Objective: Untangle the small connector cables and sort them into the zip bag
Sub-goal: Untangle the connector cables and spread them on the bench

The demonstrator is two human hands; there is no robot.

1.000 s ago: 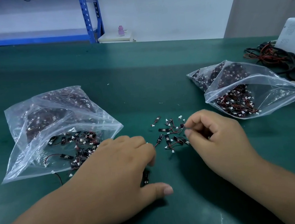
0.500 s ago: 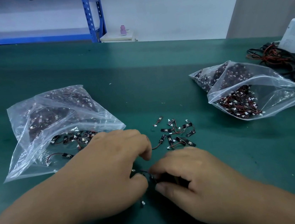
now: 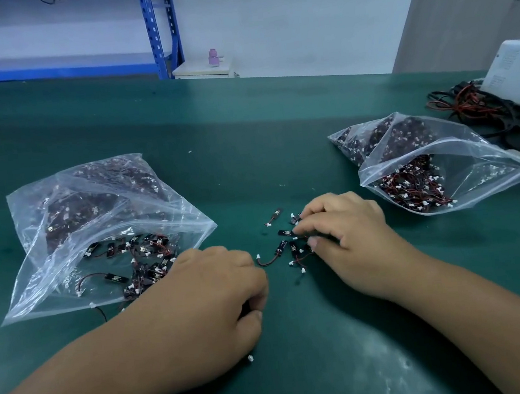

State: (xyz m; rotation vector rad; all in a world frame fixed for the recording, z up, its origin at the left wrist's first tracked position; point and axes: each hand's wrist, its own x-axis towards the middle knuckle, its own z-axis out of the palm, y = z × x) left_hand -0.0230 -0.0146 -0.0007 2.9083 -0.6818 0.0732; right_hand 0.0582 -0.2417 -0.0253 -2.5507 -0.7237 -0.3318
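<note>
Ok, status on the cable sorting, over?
Left hand curled, grip hidden. Right hand pinching at loose cables. Left bag and right bag open either side; nothing in the way.

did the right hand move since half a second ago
Yes: the right hand moved forward, away from the left hand, back onto the loose cable pile.

- R hand has left L hand; it's back up at the loose cables, fingertips curled onto the pile.
- L hand now works alone, fingers curled vs thumb; contents hidden.
</note>
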